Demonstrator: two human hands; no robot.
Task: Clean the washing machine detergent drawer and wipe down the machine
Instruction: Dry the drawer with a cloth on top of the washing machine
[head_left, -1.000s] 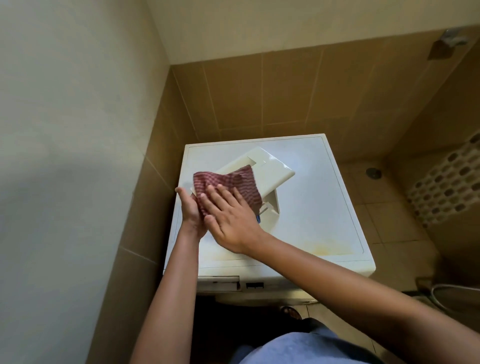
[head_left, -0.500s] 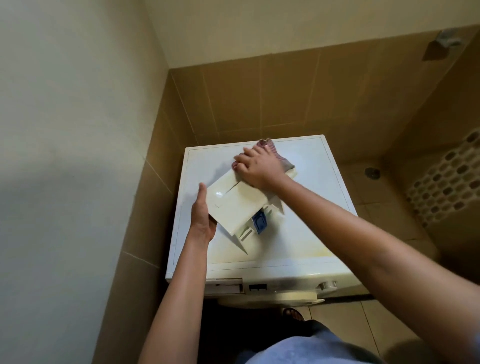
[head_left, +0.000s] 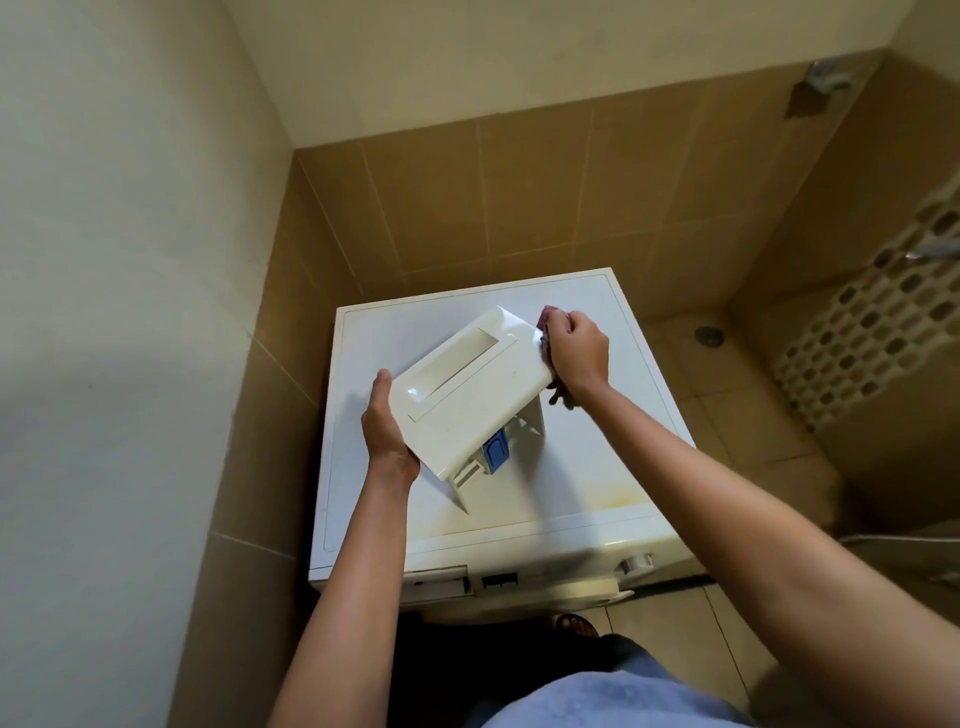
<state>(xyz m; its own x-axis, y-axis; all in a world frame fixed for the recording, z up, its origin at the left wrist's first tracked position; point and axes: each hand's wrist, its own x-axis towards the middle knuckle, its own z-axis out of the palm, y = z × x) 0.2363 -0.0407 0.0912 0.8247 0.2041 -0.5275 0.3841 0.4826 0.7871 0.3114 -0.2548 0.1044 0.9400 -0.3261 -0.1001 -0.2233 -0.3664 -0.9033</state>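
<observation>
Left hand against drawer (grip hidden), right hand clutching cloth at its far end, atop washing machine, tiled walls

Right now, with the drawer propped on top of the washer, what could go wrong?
1. The detergent drawer stands tilted on the washing machine top, braced only by the left hand at one edge. A hard push from the right hand with the cloth could slide or tip it.
2. The blue insert underneath looks exposed and might knock loose.
</observation>
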